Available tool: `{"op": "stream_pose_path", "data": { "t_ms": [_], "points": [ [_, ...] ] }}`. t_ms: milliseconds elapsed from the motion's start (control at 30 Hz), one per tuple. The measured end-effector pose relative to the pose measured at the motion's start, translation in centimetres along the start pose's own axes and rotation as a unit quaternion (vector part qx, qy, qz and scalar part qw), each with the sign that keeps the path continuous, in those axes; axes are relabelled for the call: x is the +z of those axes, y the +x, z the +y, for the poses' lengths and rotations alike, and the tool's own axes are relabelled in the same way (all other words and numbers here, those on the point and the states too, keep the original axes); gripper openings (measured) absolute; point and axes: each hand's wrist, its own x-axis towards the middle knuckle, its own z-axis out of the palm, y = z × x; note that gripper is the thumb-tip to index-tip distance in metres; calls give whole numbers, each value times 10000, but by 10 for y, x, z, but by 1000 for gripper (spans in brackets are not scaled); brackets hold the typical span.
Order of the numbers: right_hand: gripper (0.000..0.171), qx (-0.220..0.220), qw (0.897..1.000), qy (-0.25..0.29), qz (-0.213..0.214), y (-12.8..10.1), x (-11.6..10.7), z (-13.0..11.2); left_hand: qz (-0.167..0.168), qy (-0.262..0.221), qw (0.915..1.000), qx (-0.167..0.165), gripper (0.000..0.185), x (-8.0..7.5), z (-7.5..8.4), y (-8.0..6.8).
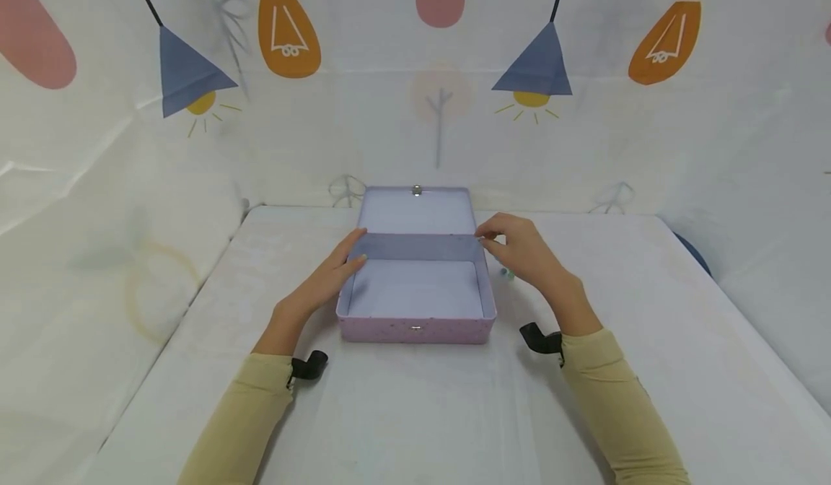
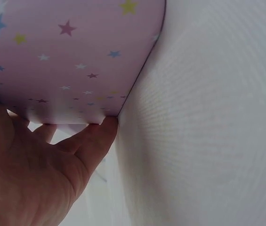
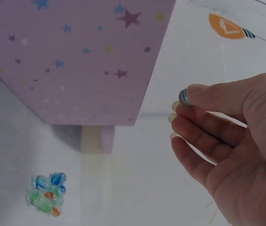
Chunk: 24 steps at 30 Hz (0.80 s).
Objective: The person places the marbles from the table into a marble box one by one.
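Observation:
A pink-purple box (image 1: 415, 331) with star prints stands with its hinged lid (image 1: 417, 211) raised at the back. My left hand (image 1: 327, 281) holds the box's left side near the back corner, thumb over the rim and fingers against the outer wall (image 2: 71, 70). Between thumb and fingertips my right hand (image 3: 231, 127) pinches a clear glass marble (image 3: 184, 97) with a blue swirl. In the head view that hand (image 1: 526, 250) is at the box's back right corner. Several blue, green and orange marbles (image 3: 47, 194) lie clustered on the table, right of the box, partly hidden by the hand in the head view.
A white-covered table (image 1: 415, 413) lies under the box. Behind it hangs a white curtain (image 1: 363, 124) printed with lamps and bulbs. A small metal clasp (image 1: 417, 190) sits on the lid's top edge. Black wrist cameras (image 1: 542, 338) stick out beside both sleeves.

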Motion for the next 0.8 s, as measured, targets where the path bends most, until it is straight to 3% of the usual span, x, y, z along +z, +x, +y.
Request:
{"op": "stream_pose_path", "data": {
  "t_ms": [267, 367, 600, 800],
  "points": [
    [18, -180, 9991, 329, -188, -4, 8, -12, -176, -55, 9998, -39, 62, -3, 30, -13],
    [17, -190, 9987, 364, -300, -4, 13, -15, -176, -44, 9998, 6, 62, -3, 24, -10],
    [16, -114, 9970, 413, -652, -6, 27, -24, -48, 36, 9999, 93, 62, 2, -7, 3],
    [15, -145, 9944, 484, -924, -5, 40, -31, 0, 46, 9999, 144, 62, 1, -8, 2]
  ]
}}
